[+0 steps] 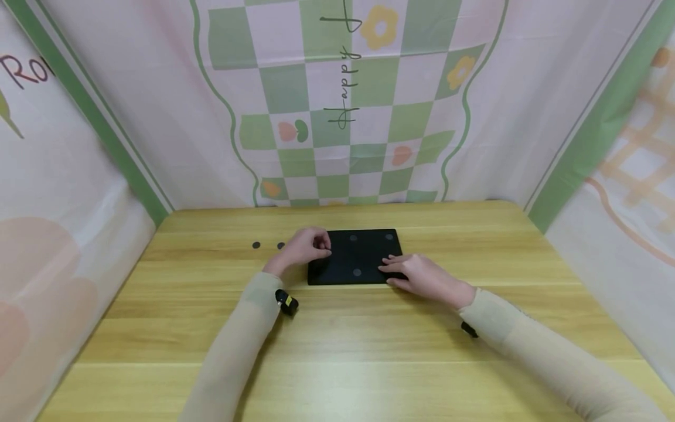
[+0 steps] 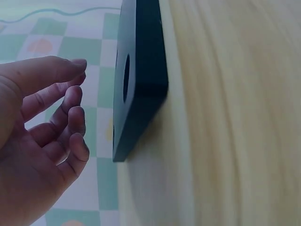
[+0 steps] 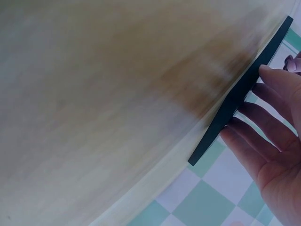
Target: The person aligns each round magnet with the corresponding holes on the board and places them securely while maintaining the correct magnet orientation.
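Note:
A flat black rectangular board (image 1: 343, 258) lies on the wooden table, with several round marks on its top face. One round recess (image 2: 126, 79) shows near its corner in the left wrist view. My left hand (image 1: 306, 246) hovers over the board's left end, thumb and index fingertips together. A small dark disc (image 3: 287, 60) shows at those fingertips in the right wrist view, mostly hidden by them. With its fingers spread, my right hand (image 1: 419, 275) rests its fingertips on the board's right side. Two loose black discs, one outer (image 1: 256, 245) and one inner (image 1: 281, 245), lie left of the board.
The wooden table (image 1: 337, 346) reaches back to a patterned curtain (image 1: 329, 117) behind the board. More curtains hang along both sides. A small black camera (image 1: 287, 302) is strapped to the left wrist, and another (image 1: 469, 329) to the right.

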A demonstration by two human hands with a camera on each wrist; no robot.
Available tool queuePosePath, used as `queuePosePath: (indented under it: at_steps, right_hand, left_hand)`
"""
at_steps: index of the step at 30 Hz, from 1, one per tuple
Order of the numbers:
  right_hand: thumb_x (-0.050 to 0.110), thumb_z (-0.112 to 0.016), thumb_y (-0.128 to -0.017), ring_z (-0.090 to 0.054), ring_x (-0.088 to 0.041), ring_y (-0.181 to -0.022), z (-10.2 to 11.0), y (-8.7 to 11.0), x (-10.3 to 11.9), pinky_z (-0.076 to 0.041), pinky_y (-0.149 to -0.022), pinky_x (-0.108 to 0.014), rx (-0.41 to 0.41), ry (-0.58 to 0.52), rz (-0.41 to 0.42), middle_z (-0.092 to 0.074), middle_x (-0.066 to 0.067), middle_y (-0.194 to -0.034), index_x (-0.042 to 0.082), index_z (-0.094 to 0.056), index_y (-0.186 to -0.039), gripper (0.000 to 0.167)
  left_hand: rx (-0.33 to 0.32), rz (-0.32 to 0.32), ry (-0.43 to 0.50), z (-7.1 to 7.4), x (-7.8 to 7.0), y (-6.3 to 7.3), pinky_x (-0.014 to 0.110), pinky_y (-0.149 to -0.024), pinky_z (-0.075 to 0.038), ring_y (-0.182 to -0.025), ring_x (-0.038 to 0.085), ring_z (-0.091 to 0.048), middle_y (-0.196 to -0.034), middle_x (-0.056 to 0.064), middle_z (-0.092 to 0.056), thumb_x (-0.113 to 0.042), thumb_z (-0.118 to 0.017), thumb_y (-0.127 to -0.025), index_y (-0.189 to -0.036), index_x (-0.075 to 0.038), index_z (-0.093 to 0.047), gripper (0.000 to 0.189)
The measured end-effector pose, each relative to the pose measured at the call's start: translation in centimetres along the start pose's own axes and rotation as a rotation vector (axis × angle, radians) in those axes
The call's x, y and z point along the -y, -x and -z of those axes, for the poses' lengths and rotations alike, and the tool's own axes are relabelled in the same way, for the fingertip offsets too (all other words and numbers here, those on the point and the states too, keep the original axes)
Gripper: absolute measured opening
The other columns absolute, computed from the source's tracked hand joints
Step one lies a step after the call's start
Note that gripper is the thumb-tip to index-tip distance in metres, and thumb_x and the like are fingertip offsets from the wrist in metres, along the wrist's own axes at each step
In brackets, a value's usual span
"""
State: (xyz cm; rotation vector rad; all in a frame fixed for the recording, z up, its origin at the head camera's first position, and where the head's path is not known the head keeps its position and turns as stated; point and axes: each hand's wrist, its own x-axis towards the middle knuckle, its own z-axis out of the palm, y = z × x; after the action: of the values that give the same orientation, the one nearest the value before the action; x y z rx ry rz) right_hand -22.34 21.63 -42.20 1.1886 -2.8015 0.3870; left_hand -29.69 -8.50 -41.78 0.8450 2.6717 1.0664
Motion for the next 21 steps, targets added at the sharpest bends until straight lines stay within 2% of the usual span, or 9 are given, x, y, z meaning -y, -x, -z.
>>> queuePosePath:
  at_steps: [9, 15, 21]
  right_hand:
    - [0.020, -0.066, -0.089, -0.060, -0.030, -0.115, -0.1, 0.0, -0.1, -0.052, -0.090, -0.043, -0.012, 0.007, 0.010, -0.062, -0.017, -0.125, 0.006, -0.069, -0.117, 0.031]
    - [0.020, -0.066, -0.089, -0.060, -0.031, -0.115, -0.1, 0.0, -0.1, -0.052, -0.090, -0.044, -0.014, 0.004, 0.013, -0.062, -0.017, -0.125, 0.006, -0.068, -0.117, 0.031]
    - [0.019, -0.067, -0.089, -0.059, -0.032, -0.115, -0.1, 0.0, -0.1, -0.051, -0.090, -0.045, -0.016, 0.000, 0.013, -0.062, -0.018, -0.125, 0.005, -0.068, -0.117, 0.031]
  left_hand:
    - [-0.064, 0.022, -0.009, 0.7, 1.4, 0.9, 0.025, -0.063, -0.046, -0.068, 0.013, -0.054, -0.078, 0.001, -0.061, -0.017, -0.069, -0.087, -0.083, -0.012, -0.064, 0.007]
    - [-0.108, 0.043, -0.015, 1.3, 2.5, 1.4, 0.027, -0.065, -0.046, -0.071, 0.014, -0.055, -0.081, 0.002, -0.062, -0.018, -0.068, -0.088, -0.084, -0.013, -0.066, 0.006]
    - [-0.136, 0.095, -0.011, 2.1, 3.3, 2.0, 0.028, -0.069, -0.047, -0.077, 0.016, -0.056, -0.085, 0.003, -0.063, -0.016, -0.065, -0.089, -0.087, -0.012, -0.066, 0.005]
